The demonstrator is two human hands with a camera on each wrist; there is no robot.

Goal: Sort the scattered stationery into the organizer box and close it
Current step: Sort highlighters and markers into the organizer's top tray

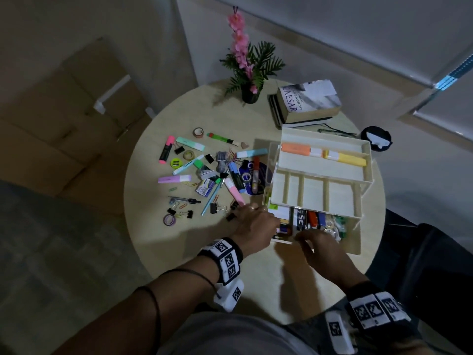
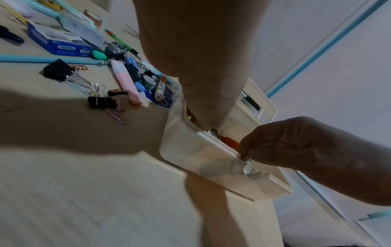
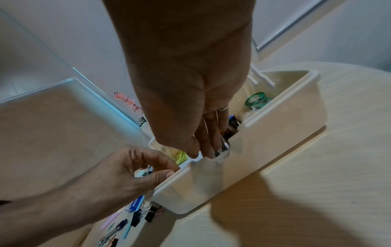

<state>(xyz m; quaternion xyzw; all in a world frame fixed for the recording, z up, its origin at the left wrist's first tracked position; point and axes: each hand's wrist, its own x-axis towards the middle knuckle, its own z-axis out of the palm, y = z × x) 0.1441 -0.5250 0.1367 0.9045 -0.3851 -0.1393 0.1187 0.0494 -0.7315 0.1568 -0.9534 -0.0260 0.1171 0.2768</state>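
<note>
The cream organizer box (image 1: 355,226) stands open at the table's right, its tiered trays swung back. An orange highlighter (image 1: 297,149) and a yellow highlighter (image 1: 345,158) lie in the top tray. My left hand (image 1: 268,217) is at the bottom compartment's left end, thumb on the rim and fingers curled inside (image 3: 167,167). My right hand (image 1: 304,237) reaches over the front wall (image 3: 264,142) and pinches a black labelled item (image 3: 222,149) standing inside. Scattered highlighters, binder clips and tape rolls (image 1: 204,172) lie left of the box. A pink highlighter (image 1: 234,192) points at my left hand.
A stack of books (image 1: 307,103) and a potted pink flower (image 1: 249,73) stand at the table's back. A black round object (image 1: 376,138) sits at the right edge. Black binder clips (image 2: 57,70) lie close to my left wrist. Bare tabletop (image 1: 256,278) runs in front of the box.
</note>
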